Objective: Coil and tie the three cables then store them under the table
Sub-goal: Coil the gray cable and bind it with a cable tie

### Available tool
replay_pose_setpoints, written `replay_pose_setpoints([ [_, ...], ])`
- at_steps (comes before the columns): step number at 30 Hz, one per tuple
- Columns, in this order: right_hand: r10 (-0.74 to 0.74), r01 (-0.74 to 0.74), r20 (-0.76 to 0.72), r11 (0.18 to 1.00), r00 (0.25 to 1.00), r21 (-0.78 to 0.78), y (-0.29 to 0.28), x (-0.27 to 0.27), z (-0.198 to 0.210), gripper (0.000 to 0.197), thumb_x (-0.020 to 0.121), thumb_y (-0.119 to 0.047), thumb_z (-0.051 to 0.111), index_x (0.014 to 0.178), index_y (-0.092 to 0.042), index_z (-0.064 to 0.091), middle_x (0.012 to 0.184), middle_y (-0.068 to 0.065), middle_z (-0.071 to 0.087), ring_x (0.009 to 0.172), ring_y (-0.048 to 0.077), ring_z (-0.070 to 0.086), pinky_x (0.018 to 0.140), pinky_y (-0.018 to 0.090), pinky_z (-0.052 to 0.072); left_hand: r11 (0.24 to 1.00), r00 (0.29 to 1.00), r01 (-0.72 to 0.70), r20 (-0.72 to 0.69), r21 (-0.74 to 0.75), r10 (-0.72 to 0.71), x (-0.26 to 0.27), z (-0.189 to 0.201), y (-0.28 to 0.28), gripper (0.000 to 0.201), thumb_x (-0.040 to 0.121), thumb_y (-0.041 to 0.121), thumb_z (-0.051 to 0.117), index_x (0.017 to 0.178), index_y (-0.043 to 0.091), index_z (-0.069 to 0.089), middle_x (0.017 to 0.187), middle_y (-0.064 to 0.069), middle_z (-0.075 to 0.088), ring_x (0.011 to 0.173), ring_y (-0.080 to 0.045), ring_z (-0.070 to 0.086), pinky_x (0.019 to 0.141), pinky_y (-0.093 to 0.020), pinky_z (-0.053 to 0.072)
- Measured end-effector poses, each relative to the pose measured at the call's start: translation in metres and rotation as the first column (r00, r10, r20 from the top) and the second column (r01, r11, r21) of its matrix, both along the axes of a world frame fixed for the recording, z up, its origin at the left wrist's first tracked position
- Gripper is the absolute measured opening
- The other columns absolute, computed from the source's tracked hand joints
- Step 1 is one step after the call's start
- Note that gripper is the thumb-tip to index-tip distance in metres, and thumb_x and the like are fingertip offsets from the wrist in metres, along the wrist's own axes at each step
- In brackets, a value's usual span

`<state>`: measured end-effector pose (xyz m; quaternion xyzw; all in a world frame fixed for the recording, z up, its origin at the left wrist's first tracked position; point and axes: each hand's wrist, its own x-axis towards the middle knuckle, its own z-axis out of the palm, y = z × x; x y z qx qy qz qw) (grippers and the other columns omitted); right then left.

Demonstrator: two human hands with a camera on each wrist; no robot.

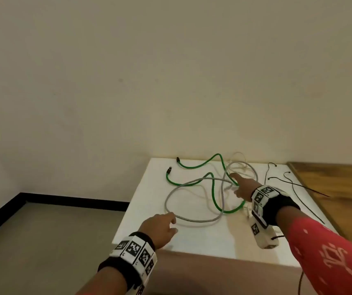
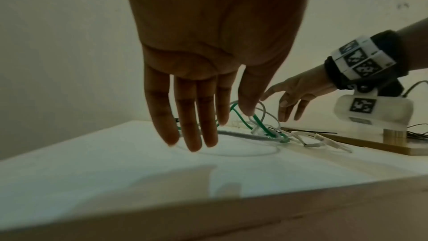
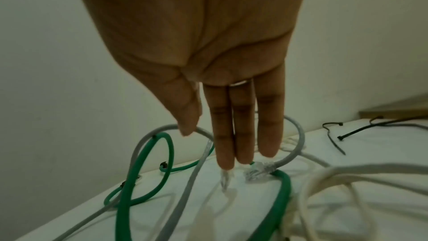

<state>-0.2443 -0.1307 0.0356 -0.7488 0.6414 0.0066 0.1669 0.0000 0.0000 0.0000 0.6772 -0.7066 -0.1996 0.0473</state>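
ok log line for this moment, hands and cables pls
left hand: open, over grey cable | right hand: open, over tangle | green cable, white cable: uncoiled on table | zip ties: unused

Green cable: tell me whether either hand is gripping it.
No. In the head view both the left hand and right hand hover open above the green cable.

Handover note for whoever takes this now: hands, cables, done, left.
Left hand: open, fingers straight, above the grey cable near the table's front edge.
Right hand: open, reaching into the tangle, holds nothing.
Green cable, grey cable and white cable lie loose and crossed on the table. Black zip ties lie to the right.
Done: nothing coiled or tied.
Left: untangle, coil and tie each, store under the table.
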Motion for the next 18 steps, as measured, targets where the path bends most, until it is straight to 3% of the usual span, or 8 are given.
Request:
replay_pose_setpoints([
  [4,0.014,-0.014,0.031,1.000,0.999,0.017,-0.016,0.010,-0.004,0.047,0.088,-0.015,0.051,0.133,-0.021,0.039,0.119,0.016,0.061,0.109,0.030,0.057,0.086,0.032,0.045,0.996,0.996,0.032,-0.084,0.083,-0.025,-0.008,-0.013,-0.013,0.056,0.091,0.031,0.049,0.140,0.024,0.023,0.117,-0.010,0.063,0.106,-0.026,0.059,0.094,-0.035,0.046],
  [7,0.011,-0.008,0.045,0.998,0.999,-0.061,-0.016,0.011,-0.003,0.026,0.088,-0.014,0.050,0.113,-0.015,0.058,0.114,0.010,0.064,0.108,0.027,0.057,0.086,0.031,0.045,0.983,0.989,0.091,-0.129,0.162,-0.070,-0.017,-0.017,-0.018,0.067,0.090,0.032,0.050,0.145,0.028,0.012,0.141,-0.009,0.044,0.121,-0.025,0.050,0.102,-0.033,0.038],
  [9,-0.009,0.035,0.169,0.988,0.986,-0.151,-0.009,0.006,0.005,0.021,0.088,-0.011,0.049,0.103,-0.012,0.063,0.104,0.010,0.070,0.102,0.026,0.062,0.083,0.031,0.047,0.982,0.985,0.101,-0.156,0.158,-0.076,-0.019,-0.020,-0.022,0.069,0.090,0.033,0.051,0.146,0.026,0.012,0.153,-0.004,0.027,0.133,-0.023,0.038,0.109,-0.032,0.032],
  [12,-0.001,0.084,0.277,0.955,0.961,-0.285,0.011,-0.005,0.026,0.019,0.089,-0.013,0.050,0.100,-0.013,0.066,0.093,0.007,0.073,0.093,0.025,0.064,0.072,0.025,0.043,0.992,0.979,0.089,-0.193,0.085,-0.071,-0.019,-0.018,-0.021,0.075,0.090,0.033,0.052,0.147,0.025,0.004,0.158,-0.001,0.004,0.141,-0.021,0.023,0.114,-0.033,0.025],
  [15,0.084,0.058,0.299,0.897,0.951,-0.437,0.037,-0.016,0.055,0.019,0.089,-0.015,0.054,0.101,-0.013,0.068,0.089,0.008,0.075,0.089,0.029,0.066,0.077,0.032,0.048,0.997,0.975,0.054,-0.212,-0.049,-0.063,-0.016,-0.007,-0.014,0.080,0.089,0.030,0.054,0.147,0.025,-0.001,0.158,0.001,-0.006,0.142,-0.021,0.021,0.112,-0.033,0.028],
  [18,0.179,0.047,0.320,0.807,0.930,-0.588,0.061,-0.027,0.089,0.017,0.087,-0.010,0.057,0.099,-0.007,0.069,0.085,0.011,0.076,0.082,0.026,0.069,0.074,0.029,0.046,0.984,0.955,0.032,-0.284,-0.174,-0.081,-0.016,0.008,-0.005,0.085,0.087,0.028,0.057,0.145,0.027,-0.006,0.156,0.006,-0.013,0.142,-0.018,0.021,0.111,-0.032,0.031],
])
